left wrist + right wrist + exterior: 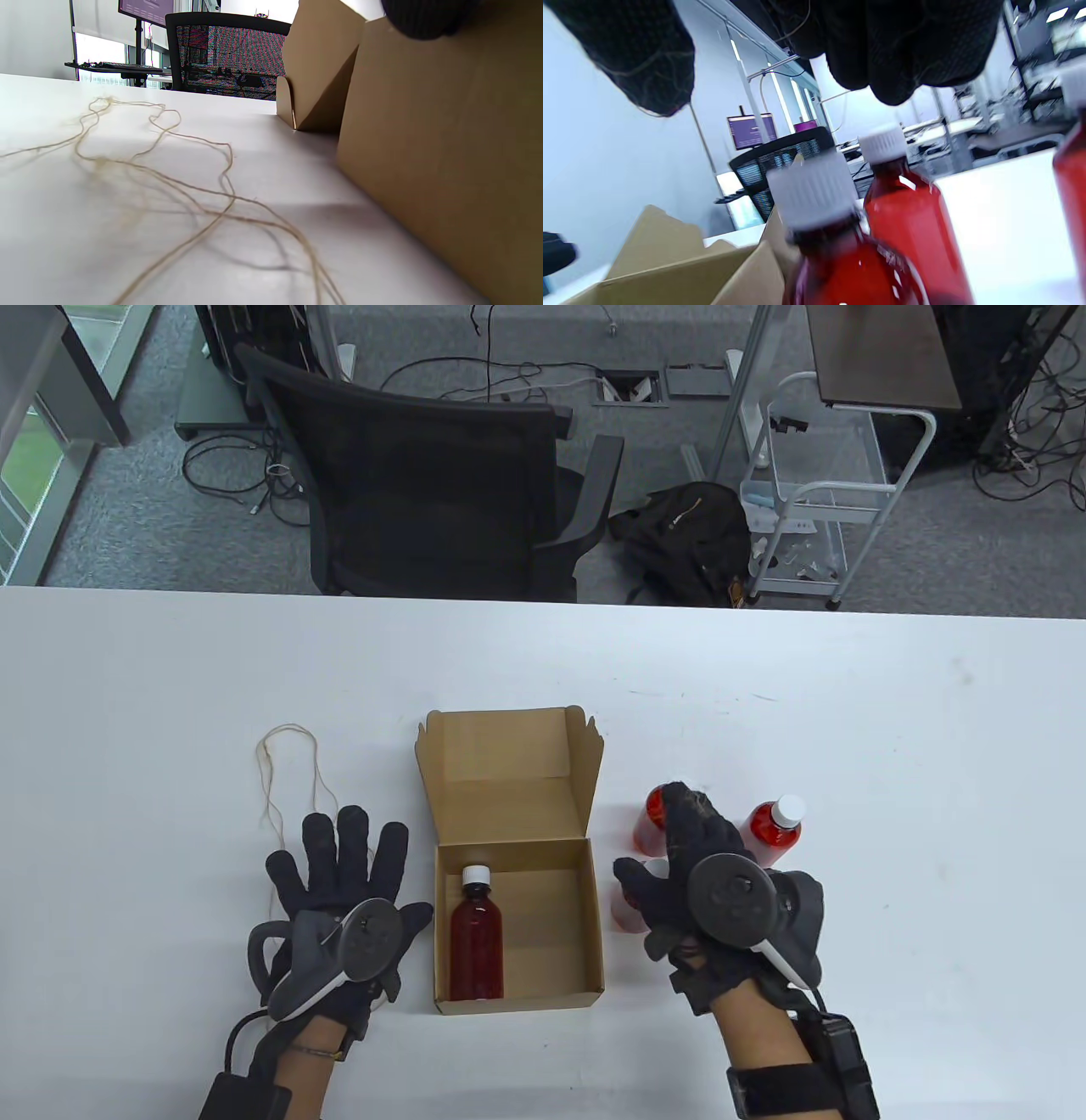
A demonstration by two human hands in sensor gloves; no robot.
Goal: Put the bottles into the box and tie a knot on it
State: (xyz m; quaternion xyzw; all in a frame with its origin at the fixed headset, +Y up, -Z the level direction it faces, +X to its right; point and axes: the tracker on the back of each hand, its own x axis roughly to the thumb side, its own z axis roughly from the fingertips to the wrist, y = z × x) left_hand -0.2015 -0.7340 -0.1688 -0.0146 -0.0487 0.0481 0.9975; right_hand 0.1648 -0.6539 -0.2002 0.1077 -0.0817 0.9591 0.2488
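The right hand (713,891), fingers spread, hovers over the red bottles (774,824) right of the cardboard box (517,1005); it must next grasp one. The left hand (339,891) rests flat.

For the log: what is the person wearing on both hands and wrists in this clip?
Both the left hand and right hand wear black fabric sensor gloves with thin wires over the fingers. A dark round tracker with a white handle is strapped to the back of each. Black boxes and a strap sit at the wrists, with a black cable on the left.
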